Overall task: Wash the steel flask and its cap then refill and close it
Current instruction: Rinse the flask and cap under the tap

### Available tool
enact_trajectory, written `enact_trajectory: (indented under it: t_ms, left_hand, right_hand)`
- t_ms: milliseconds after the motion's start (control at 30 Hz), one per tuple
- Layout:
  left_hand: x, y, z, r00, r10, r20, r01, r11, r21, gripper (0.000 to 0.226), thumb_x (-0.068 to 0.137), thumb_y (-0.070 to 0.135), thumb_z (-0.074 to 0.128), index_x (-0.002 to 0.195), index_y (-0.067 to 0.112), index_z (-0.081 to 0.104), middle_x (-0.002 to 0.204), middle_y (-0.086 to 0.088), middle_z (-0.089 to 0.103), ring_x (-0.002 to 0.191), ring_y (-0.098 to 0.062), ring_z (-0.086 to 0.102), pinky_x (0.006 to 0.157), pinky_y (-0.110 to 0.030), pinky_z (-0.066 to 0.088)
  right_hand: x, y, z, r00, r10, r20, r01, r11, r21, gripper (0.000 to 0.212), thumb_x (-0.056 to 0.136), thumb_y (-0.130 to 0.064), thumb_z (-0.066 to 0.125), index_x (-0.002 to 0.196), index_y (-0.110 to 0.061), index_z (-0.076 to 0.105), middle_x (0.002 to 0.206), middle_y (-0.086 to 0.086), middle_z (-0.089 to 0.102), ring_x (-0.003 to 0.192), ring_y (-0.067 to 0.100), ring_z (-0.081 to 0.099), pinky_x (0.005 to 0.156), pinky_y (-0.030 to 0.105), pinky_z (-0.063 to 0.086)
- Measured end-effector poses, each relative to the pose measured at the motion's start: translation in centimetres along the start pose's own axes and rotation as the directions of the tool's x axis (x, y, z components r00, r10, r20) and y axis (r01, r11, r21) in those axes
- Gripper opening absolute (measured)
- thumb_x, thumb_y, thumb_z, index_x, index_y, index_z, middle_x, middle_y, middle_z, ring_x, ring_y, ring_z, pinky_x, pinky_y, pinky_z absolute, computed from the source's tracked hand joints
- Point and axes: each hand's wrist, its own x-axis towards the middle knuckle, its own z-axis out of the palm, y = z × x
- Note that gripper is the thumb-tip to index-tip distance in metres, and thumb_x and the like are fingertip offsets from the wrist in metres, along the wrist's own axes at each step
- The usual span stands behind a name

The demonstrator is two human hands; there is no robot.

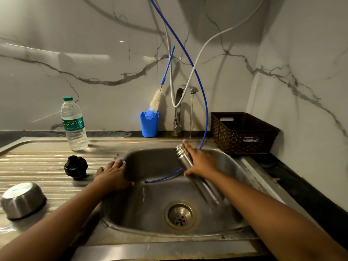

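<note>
Noted flask [183,158] tilted over open sink [150,162], mouth by tap [185,90] stream, grasped in right hand [200,162] grip; left hand [113,176] grip released, flat on sink's left edge; cap [76,166] on ribbed surface [37,162].

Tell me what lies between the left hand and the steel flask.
Head view: only the bare wall of the sink and the end of the thin blue hose lie between left hand and steel flask, held by the right hand.
</note>
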Motion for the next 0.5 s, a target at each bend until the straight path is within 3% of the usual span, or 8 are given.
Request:
enact_trajectory:
  t_ms: [67, 200, 267, 367, 500]
  left_hand:
    - [-0.1, 0.1, 0.0, 1.0, 0.004, 0.0, -0.004, 1.0, -0.003, 0.091, 0.088, 0.06, 0.05, 0.152, 0.018, 0.0, 0.16, -0.005, -0.008, 0.147, -0.028, -0.004, 0.117, -0.048, 0.008]
    - [0.1, 0.4, -0.1, 0.999, 0.033, -0.024, -0.034, 0.999, -0.006, 0.087, 0.089, 0.057, 0.049, 0.152, 0.017, 0.004, 0.16, -0.007, -0.004, 0.147, -0.028, -0.004, 0.118, -0.046, 0.004]
    - [0.1, 0.8, -0.2, 0.996, 0.08, -0.047, -0.08, 0.997, -0.006, 0.084, 0.09, 0.055, 0.049, 0.152, 0.017, 0.008, 0.16, -0.007, 0.0, 0.147, -0.027, -0.002, 0.118, -0.044, 0.002]
    - [-0.2, 1.6, -0.4, 0.981, 0.163, -0.104, -0.171, 0.982, -0.075, 0.076, 0.09, 0.049, 0.054, 0.151, 0.019, 0.019, 0.158, -0.005, 0.016, 0.145, -0.023, 0.015, 0.117, -0.038, 0.012]
    - [-0.7, 2.2, -0.6, 0.974, 0.163, -0.157, -0.207, 0.923, -0.325, 0.067, 0.086, 0.041, 0.064, 0.145, 0.024, 0.036, 0.144, -0.003, 0.046, 0.13, -0.017, 0.043, 0.109, -0.031, 0.03]
  right_hand:
    - [-0.5, -0.3, 0.0, 0.989, -0.139, 0.047, 0.145, 0.969, -0.199, 0.116, 0.07, -0.038, 0.078, 0.142, -0.048, -0.013, 0.129, 0.012, 0.047, 0.11, 0.029, 0.054, 0.087, 0.037, 0.046]
    - [-1.3, -2.1, -0.5, 0.928, -0.359, 0.103, 0.364, 0.808, -0.464, 0.106, 0.078, -0.024, 0.072, 0.143, -0.048, -0.007, 0.127, 0.012, 0.043, 0.11, 0.029, 0.048, 0.081, 0.038, 0.041]
    - [-1.4, -2.7, -0.6, 0.908, -0.409, 0.092, 0.396, 0.764, -0.51, 0.1, 0.083, -0.017, 0.066, 0.144, -0.048, -0.007, 0.133, 0.014, 0.038, 0.117, 0.032, 0.042, 0.091, 0.044, 0.039]
    - [-1.6, -3.3, -1.2, 0.869, -0.494, 0.037, 0.426, 0.706, -0.566, 0.081, 0.094, -0.011, 0.047, 0.144, -0.048, -0.004, 0.136, 0.015, 0.037, 0.123, 0.033, 0.038, 0.097, 0.049, 0.034]
    - [-1.4, -3.7, -1.7, 0.807, -0.59, 0.012, 0.441, 0.59, -0.676, 0.077, 0.095, -0.012, 0.045, 0.145, -0.043, -0.004, 0.138, 0.016, 0.037, 0.121, 0.034, 0.04, 0.096, 0.05, 0.034]
